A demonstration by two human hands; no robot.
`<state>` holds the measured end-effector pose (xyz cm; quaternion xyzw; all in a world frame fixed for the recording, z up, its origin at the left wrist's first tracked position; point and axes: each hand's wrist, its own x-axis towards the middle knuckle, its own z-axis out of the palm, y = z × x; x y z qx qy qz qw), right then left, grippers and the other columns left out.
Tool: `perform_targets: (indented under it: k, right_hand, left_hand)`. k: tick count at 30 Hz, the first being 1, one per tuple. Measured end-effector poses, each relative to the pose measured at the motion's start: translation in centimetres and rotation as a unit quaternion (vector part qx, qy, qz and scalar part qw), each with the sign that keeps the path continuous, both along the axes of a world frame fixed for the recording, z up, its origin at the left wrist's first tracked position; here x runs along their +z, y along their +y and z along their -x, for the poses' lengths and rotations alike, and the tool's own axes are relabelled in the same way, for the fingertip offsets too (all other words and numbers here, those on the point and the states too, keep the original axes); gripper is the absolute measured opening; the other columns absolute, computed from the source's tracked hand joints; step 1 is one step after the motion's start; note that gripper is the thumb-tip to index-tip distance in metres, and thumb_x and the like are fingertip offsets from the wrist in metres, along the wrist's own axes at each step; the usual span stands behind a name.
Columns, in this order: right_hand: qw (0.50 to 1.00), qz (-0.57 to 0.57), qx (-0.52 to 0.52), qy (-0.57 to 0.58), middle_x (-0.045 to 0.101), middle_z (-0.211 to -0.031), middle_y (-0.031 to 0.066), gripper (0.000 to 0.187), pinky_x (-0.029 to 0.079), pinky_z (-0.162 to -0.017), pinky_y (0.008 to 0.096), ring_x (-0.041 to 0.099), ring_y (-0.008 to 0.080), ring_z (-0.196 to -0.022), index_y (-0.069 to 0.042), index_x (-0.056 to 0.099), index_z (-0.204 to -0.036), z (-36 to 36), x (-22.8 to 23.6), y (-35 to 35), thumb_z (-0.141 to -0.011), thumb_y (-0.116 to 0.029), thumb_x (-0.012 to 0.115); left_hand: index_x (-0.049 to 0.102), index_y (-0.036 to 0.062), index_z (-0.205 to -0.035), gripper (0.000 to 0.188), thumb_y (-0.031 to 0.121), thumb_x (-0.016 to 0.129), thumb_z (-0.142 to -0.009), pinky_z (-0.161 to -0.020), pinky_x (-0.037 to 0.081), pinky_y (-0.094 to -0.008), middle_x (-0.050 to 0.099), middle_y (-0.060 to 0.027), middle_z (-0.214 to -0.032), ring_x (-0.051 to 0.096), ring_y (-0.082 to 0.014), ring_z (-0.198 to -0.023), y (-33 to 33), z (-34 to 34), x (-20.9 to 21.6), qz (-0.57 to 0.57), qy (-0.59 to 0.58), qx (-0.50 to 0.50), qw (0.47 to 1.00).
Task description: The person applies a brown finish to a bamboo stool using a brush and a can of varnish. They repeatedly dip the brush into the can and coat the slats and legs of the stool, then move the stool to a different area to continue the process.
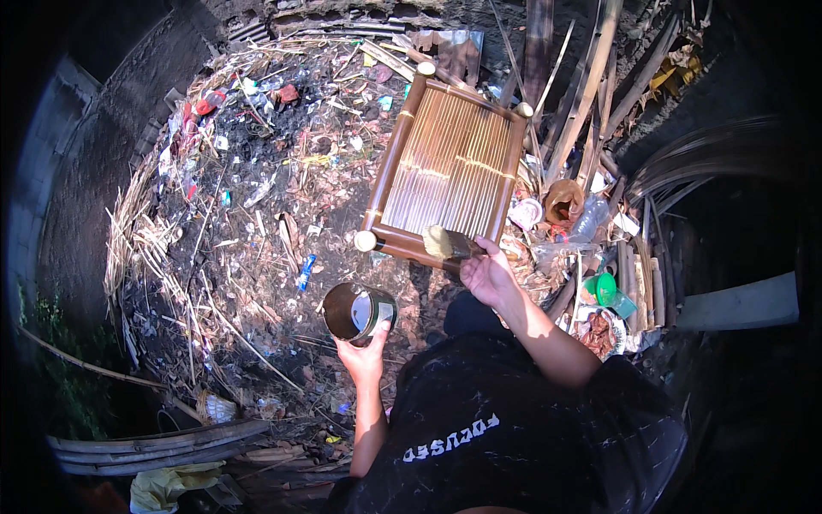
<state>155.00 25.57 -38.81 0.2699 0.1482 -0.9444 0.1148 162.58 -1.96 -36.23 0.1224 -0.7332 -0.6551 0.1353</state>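
Observation:
My left hand [366, 358] is wrapped round an open can [384, 308], tilted so that its brown inside shows. A pale patch shows inside the can, but I cannot make out what it is. In my right hand [489, 276] is a paintbrush [440, 242] with pale bristles and a dark ferrule. The bristles are over the near edge of a bamboo panel [445, 167]; whether they touch it I cannot tell. The panel has a brown frame, glossy slats and pale round ends at its corners.
Dry leaves and litter cover the ground [291, 197]. To the right lie a clear plastic bottle [589, 218], a green cup [604, 289] and bamboo pieces [644, 283]. Bamboo poles [586, 94] lean at the back right. Split bamboo lengths [163, 450] lie at the lower left.

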Motion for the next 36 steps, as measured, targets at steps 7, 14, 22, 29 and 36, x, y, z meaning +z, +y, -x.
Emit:
perform_targets:
  k: [7,14,22,29,36]
  right_hand:
    - [0.999,-0.020,-0.020,-0.024,0.061,-0.073,0.0085,0.025,0.056,-0.060,0.0306,0.062,0.0196,-0.064,-0.008,0.049,-0.113,0.7,-0.7,-1.6,-0.098,-0.024,0.060]
    - [0.999,-0.045,0.022,-0.008,0.062,-0.074,0.0068,0.023,0.055,-0.064,0.0302,0.063,0.0187,-0.067,-0.009,0.052,-0.112,0.9,-0.8,-2.9,-0.098,-0.025,0.061]
    - [0.995,-0.093,0.031,-0.021,0.063,-0.073,0.0030,0.021,0.055,-0.064,0.0298,0.064,0.0175,-0.069,-0.010,0.061,-0.096,1.1,-2.0,-2.9,-0.093,-0.030,0.069]
    - [0.987,-0.124,0.095,-0.037,0.067,-0.074,0.0067,0.026,0.057,-0.062,0.0272,0.065,0.0171,-0.063,-0.007,0.061,-0.090,2.9,-3.5,-1.1,-0.096,-0.031,0.065]
    - [0.975,-0.177,0.118,-0.069,0.069,-0.084,0.0066,0.022,0.058,-0.067,0.0271,0.067,0.0145,-0.074,-0.006,0.060,-0.103,9.6,-6.3,-1.4,-0.098,-0.027,0.062]
  left_hand:
    - [0.050,-0.0023,-0.137,0.074,0.011,0.088,-0.074,-0.105,0.043,-0.0368,0.058,-0.0142,-0.130,0.057,-0.0235,-0.117,-1.4,0.4,0.1,0.043,0.028,0.019,0.998]
    - [0.048,-0.0017,-0.138,0.075,0.010,0.088,-0.074,-0.102,0.045,-0.0360,0.058,-0.0144,-0.131,0.057,-0.0230,-0.117,-2.7,0.1,-0.4,-0.007,0.026,0.038,0.999]
    - [0.046,-0.0004,-0.139,0.079,0.010,0.088,-0.073,-0.102,0.047,-0.0365,0.059,-0.0143,-0.130,0.060,-0.0227,-0.116,-5.3,0.2,-0.7,0.011,0.032,0.076,0.997]
    - [0.043,-0.0009,-0.142,0.088,0.012,0.091,-0.070,-0.101,0.047,-0.0360,0.060,-0.0151,-0.130,0.060,-0.0222,-0.114,-7.3,0.8,-1.5,0.058,-0.014,0.140,0.988]
    - [0.043,-0.0015,-0.141,0.088,0.010,0.091,-0.069,-0.103,0.045,-0.0365,0.057,-0.0153,-0.131,0.058,-0.0230,-0.116,-8.9,3.7,-4.4,-0.017,-0.017,0.185,0.982]
